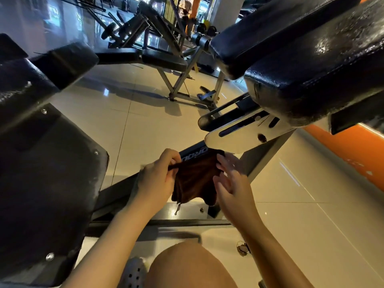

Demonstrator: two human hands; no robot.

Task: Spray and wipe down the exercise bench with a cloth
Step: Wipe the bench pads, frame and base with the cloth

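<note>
A dark brown cloth (194,179) hangs spread between my two hands, low over the bench's black frame bar (116,192). My left hand (158,175) pinches its upper left edge with curled fingers. My right hand (230,179) touches the cloth's right edge, fingers mostly straight and spread. The exercise bench's black padded cushions (311,80) rise at the upper right on a white slotted adjustment bracket (247,132). No spray bottle is in view.
A large black pad and panel (45,173) fills the left side. Other benches and machines (158,57) stand farther back on the glossy beige tile floor (145,125). An orange wall strip (351,150) runs along the right. My bare knee (187,269) is at the bottom.
</note>
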